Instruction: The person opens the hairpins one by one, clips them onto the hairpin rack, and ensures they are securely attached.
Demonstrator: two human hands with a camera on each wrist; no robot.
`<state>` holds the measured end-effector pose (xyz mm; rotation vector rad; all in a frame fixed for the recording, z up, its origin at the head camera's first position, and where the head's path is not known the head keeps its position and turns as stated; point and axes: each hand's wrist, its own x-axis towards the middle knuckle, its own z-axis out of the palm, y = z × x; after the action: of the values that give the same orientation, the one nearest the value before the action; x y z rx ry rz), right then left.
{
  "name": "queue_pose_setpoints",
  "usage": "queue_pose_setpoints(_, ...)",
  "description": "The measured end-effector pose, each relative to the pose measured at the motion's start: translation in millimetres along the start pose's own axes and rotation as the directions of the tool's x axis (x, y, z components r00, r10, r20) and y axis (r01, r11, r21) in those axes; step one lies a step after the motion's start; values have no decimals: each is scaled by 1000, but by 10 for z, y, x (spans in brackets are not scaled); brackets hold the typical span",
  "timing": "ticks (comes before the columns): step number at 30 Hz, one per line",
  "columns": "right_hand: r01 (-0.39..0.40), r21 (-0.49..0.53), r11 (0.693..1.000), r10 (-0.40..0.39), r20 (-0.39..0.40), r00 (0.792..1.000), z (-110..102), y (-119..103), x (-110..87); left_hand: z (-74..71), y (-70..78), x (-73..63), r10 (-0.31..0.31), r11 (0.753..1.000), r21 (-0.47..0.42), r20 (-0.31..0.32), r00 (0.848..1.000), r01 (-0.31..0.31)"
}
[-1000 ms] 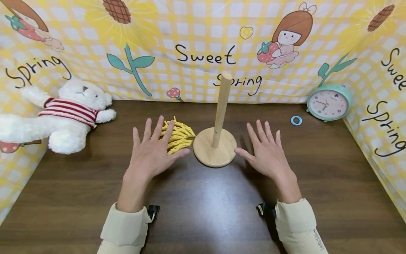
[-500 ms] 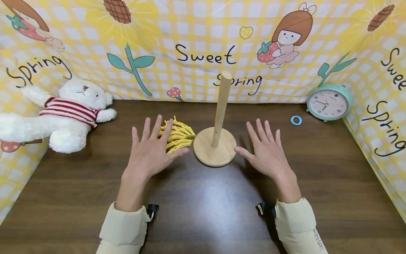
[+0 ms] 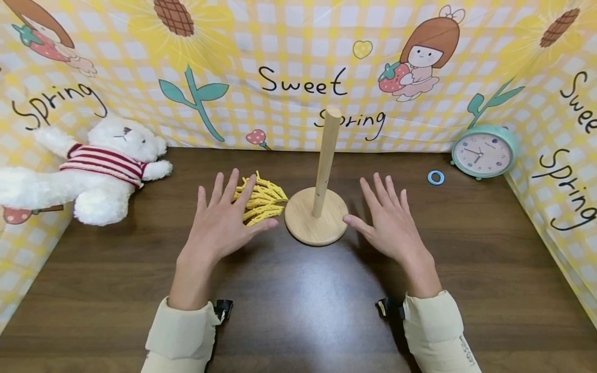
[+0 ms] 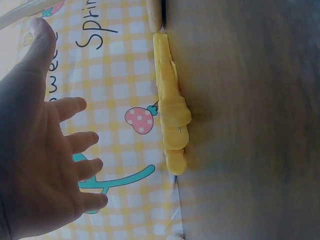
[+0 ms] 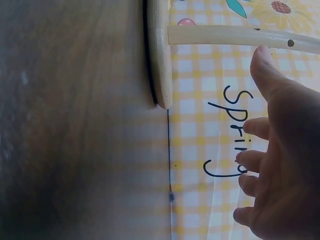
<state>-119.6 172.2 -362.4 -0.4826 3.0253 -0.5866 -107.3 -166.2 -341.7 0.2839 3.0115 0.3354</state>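
A round wooden base carries an upright wooden post in the middle of the table. Just left of it lies a yellow, fan-shaped bundle of thin strips. My left hand, palm down with fingers spread, covers part of this bundle in the head view; in the left wrist view a gap separates the hand from the yellow bundle. On the base's other side my right hand also hovers with fingers spread and holds nothing. Its thumb tip overlaps the base's right edge in the head view.
A white teddy bear in a striped shirt lies at the left. At the back right, a mint-green alarm clock stands near a small blue ring. Yellow checked cloth encloses the table's back and sides.
Both hands stay spread on either side of the base. My right hand's fingers have shifted very slightly left and up. The objects lie where they were.
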Motion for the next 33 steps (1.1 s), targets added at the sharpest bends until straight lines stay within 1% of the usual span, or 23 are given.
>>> queue_pose_setpoints(7, 23, 42, 999, -23, -10, 1000, 20, 4, 8, 26, -54, 29, 12, 999, -34, 26, 1000, -11)
queue_pose_setpoints(11, 40, 73, 997, -39, -7, 999, 36, 9, 16, 37, -97, 38, 25, 996, -87, 33, 999, -22)
queue_pose_setpoints(16, 68, 112, 991, -68, -9, 998, 48, 6, 25, 48, -161, 39, 45, 988, -149, 21, 999, -41)
queue_pose_setpoints(21, 86, 190, 978, -83, -27, 996, 63, 4, 27, 57, -199, 51, 56, 982, -179, 14, 998, -52)
queue_pose_setpoints(24, 96, 239, 966, -87, -46, 995, 82, 1, 38, 62, -222, 58, 54, 978, -204, 18, 998, -49)
queue_pose_setpoints(28, 112, 279, 954, -99, -60, 993, 103, -10, 52, 64, -253, 63, 52, 962, -269, 13, 999, -47)
queue_pose_setpoints(33, 108, 323, 940, -105, -27, 994, 121, -27, 47, 78, -289, 61, 62, 936, -346, 0, 998, -58)
